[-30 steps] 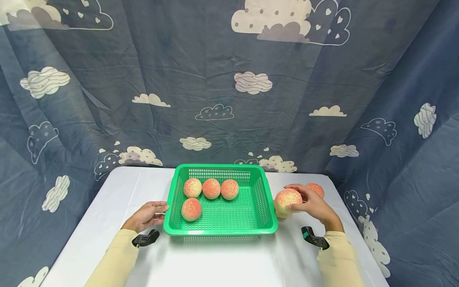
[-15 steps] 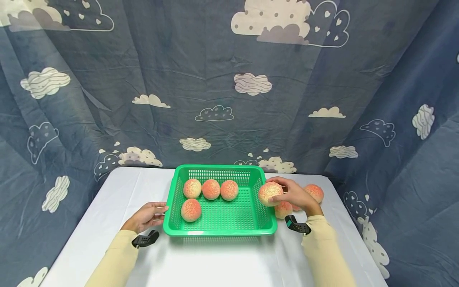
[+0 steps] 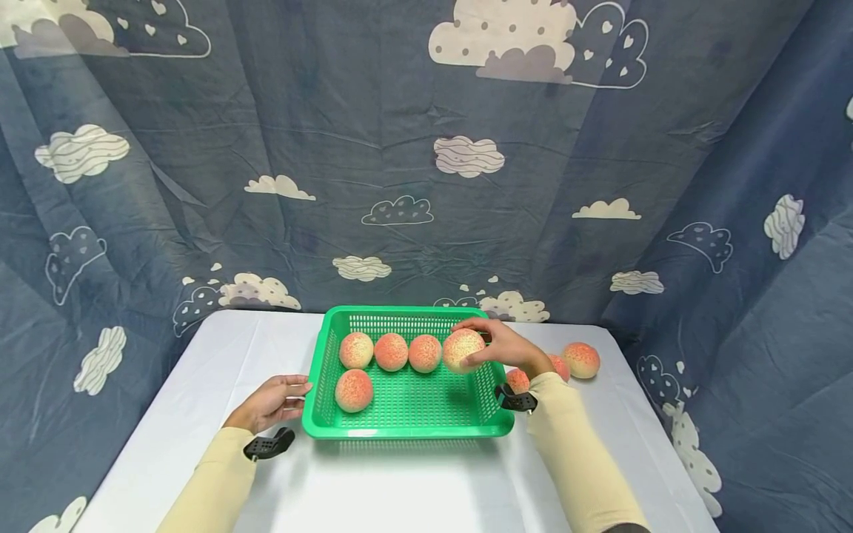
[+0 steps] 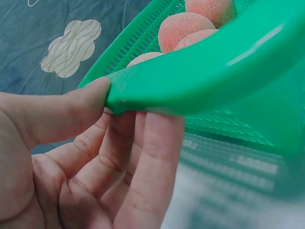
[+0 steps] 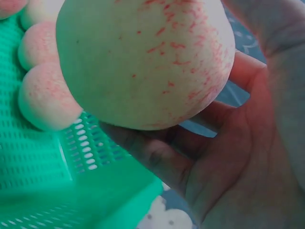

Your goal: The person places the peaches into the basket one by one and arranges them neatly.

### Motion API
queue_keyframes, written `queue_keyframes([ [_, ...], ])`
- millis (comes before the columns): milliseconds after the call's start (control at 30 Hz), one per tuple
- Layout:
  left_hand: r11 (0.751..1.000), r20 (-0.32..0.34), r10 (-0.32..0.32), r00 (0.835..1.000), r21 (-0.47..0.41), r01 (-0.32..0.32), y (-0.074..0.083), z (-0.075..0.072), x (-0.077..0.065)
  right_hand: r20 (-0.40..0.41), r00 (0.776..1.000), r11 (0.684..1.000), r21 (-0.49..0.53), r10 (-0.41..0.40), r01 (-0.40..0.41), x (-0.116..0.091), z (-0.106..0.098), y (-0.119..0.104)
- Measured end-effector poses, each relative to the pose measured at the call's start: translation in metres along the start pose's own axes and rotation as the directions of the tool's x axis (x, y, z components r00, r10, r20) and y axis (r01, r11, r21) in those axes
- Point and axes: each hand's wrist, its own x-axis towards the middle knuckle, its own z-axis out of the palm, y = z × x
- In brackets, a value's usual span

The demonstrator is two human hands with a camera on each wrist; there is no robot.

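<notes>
A green plastic basket (image 3: 409, 433) with slotted walls stands on the white table. My left hand (image 3: 269, 402) pinches its left rim; in the left wrist view the thumb lies on the rim (image 4: 157, 90) and the fingers are underneath. Inside, three peaches (image 3: 391, 352) line the back and another peach (image 3: 354, 391) lies in front at the left. My right hand (image 3: 505, 345) holds a yellow peach with red speckles (image 3: 461, 351) over the basket's back right part, at the right end of that row. In the right wrist view, the fingers curl round this peach (image 5: 143, 67).
Right of the basket, on the tabletop, lie a yellow-red peach (image 3: 581, 360) and two more, a peach (image 3: 517, 380) and a peach (image 3: 560, 366), partly hidden by the right arm. A dark curtain (image 3: 400, 244) with cloud prints hangs behind the table (image 3: 400, 488).
My right hand has carried the speckled peach leftward from the right side of the table, across the right rim, to above the basket's inside. The left hand has stayed at the rim.
</notes>
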Motion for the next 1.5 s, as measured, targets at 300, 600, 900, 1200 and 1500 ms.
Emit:
queue_keyframes([
  [300, 1.000, -0.004, -0.006, 1.000, -0.012, 0.006, -0.001, -0.001, 0.000, 0.084, 0.996, 1.000, 0.013, 0.007, -0.009, 0.027, 0.018, 0.004],
  [600, 1.000, 0.004, -0.002, 1.000, -0.015, 0.002, -0.003, -0.001, 0.002, 0.062, 0.998, 1.000, 0.012, -0.010, 0.009, 0.050, 0.036, 0.014],
  [900, 1.000, -0.021, -0.012, 1.000, -0.002, 0.012, -0.003, -0.002, 0.001, 0.085, 0.996, 0.999, 0.039, 0.009, -0.013, 0.067, 0.062, 0.016],
  [1200, 1.000, -0.038, -0.027, 0.999, -0.012, 0.027, 0.001, -0.003, 0.000, 0.122, 0.992, 0.999, 0.036, 0.001, -0.006, 0.082, 0.089, 0.013],
  [1500, 1.000, -0.009, -0.015, 1.000, -0.009, 0.015, 0.003, -0.002, 0.000, 0.173, 0.985, 0.996, -0.092, 0.023, -0.007, 0.088, 0.109, 0.013],
])
